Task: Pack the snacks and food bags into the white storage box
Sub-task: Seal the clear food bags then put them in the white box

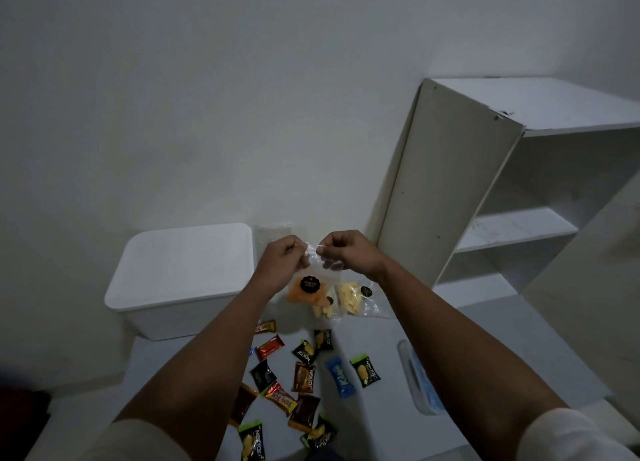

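Observation:
A clear food bag [309, 289] with orange chips and a round black label hangs in the air. My left hand [282, 256] and my right hand [341, 249] both pinch its top edge. Behind it lie two more clear bags of pale yellow chips [348, 297] on the floor. The white storage box [180, 277] stands to the left with its lid on. Several small snack packets [304, 377] lie scattered on the floor below my arms, among them green Nextar packs, a blue pack [341, 377] and a red bar [270, 347].
A white open shelf unit [502, 190] stands at the right against the wall. A clear plastic container [420, 381] with blue contents lies on the floor at the right. A clear flat packet [272, 232] leans on the wall behind the box.

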Tool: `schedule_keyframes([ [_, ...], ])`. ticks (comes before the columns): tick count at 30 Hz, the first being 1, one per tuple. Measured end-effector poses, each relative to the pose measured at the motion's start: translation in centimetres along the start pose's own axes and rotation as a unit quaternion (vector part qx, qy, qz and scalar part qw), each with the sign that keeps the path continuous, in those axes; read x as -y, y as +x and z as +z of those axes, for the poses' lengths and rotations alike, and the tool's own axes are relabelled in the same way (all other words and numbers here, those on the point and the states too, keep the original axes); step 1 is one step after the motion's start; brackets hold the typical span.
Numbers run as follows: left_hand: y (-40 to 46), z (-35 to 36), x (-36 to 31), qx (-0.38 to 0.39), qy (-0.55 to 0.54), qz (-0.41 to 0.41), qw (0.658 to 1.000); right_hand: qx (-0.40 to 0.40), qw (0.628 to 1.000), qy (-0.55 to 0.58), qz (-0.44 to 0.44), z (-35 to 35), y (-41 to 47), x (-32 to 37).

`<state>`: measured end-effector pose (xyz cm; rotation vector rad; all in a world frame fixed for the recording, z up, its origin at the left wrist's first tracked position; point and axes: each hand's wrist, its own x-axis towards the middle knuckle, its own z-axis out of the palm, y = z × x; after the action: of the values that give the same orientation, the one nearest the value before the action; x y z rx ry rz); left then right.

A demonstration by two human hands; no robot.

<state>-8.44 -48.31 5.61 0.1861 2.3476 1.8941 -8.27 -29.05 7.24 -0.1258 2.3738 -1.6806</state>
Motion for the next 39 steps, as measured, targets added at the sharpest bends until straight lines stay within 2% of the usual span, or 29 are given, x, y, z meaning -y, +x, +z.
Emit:
schedule_keyframes([
  [4, 0.0, -0.1, 0.0, -0.001, 0.023, 0.014, 1.0, -0.021, 0.999, 0.034, 0.007, -0.3, -0.3, -0.4],
  [8, -0.2, -0.1, -0.1, -0.03, -0.002, -0.012, 0.999, -0.027, 0.997, 0.075, 0.009, -0.3, -0.7, -1.0],
  [11, -0.7, 0.1, -0.3, -0.013, -0.022, -0.026, 0.999, -0.018, 0.997, 0.08, 0.005, 0.0, -0.9, -0.8],
  [14, -0.7, 0.1, 0.0, 0.017, 0.002, -0.021, 1.0, -0.025, 0.996, 0.083, 0.009, 0.3, -1.0, -0.8],
  [19, -0.7, -0.5, 0.5, 0.008, 0.024, -0.009, 1.0, -0.035, 0.992, 0.117, 0.032, 0.5, -1.4, -1.3],
  [32, -1.6, -0.9, 0.4, -0.01, 0.009, 0.0, 1.0, -0.06, 0.989, 0.132, 0.008, 0.7, -2.1, -1.3],
  [39, -2.0, -1.3, 0.7, -0.028, -0.026, -0.026, 0.999, -0.08, 0.987, 0.136, 0.012, 0.3, -2.5, -1.4],
])
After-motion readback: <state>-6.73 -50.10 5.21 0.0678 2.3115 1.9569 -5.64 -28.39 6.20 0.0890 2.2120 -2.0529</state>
